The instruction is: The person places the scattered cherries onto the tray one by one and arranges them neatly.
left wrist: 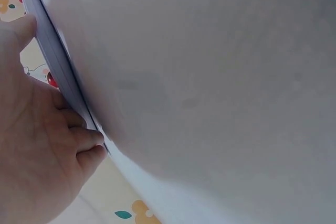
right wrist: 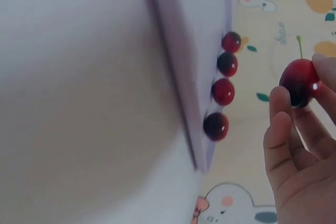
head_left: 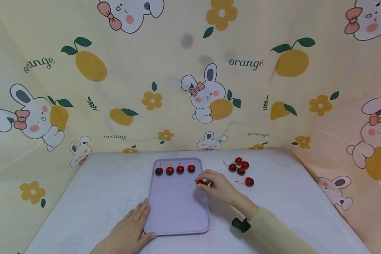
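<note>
A lilac tray (head_left: 177, 211) lies on the white table, with several dark red cherries (head_left: 180, 169) lined up along its far end, most with stems upward. My right hand (head_left: 219, 186) pinches another cherry (right wrist: 299, 83) between thumb and fingertips, over the tray's right side. Its thin green stem (right wrist: 300, 46) sticks out past the fingers. My left hand (head_left: 130, 225) rests at the tray's left side, fingers stretched along the edge and thumb at the near left corner. In the left wrist view, the fingertips (left wrist: 90, 139) touch the tray's side.
Right of the tray, several loose cherries (head_left: 241, 170) sit in a cluster, with a single cherry (head_left: 249, 181) nearer me. A patterned cloth (head_left: 165, 70) with rabbits and oranges stands behind the table (head_left: 108, 183) and along its sides. A dark band (head_left: 241, 224) is on my right wrist.
</note>
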A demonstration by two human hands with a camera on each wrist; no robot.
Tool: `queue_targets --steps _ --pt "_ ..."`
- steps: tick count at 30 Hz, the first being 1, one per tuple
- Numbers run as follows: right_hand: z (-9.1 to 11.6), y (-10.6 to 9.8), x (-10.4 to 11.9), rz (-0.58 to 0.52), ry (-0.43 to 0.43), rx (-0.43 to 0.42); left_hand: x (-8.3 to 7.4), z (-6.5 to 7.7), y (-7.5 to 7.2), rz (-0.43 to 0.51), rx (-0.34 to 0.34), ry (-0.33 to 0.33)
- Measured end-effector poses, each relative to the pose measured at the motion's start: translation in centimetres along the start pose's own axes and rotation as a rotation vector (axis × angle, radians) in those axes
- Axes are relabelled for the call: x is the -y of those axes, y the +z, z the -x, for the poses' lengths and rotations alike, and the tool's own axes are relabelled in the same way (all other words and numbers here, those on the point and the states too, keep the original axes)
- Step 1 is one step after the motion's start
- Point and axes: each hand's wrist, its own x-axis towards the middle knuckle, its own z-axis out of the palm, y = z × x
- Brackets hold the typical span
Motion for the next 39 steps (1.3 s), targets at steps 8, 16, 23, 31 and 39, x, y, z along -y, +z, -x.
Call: queue_targets --steps 8,16,23,31,39 --pt "-2.2 1.6 0.5 -0.026 -0.033 -0.023 -0.1 0.1 -0.1 0.001 -0.001 0.001" --pt "-4.6 3.4 0.7 -0.044 0.007 0.008 0.0 -0.1 -0.2 -0.006 0.004 0.001" --pt "-6.5 4.9 0.7 -0.015 0.004 0.04 0.0 -0.3 -0.1 -0.007 0.016 -0.013" --pt "-8.1 6.4 1.3 -0.011 0.041 0.058 -0.1 -0.3 -0.1 -0.019 -0.007 -0.01" --pt "-9.3 8.2 1.5 0.002 0.102 0.071 -0.1 -0.1 -0.3 -0.001 0.014 -0.016"
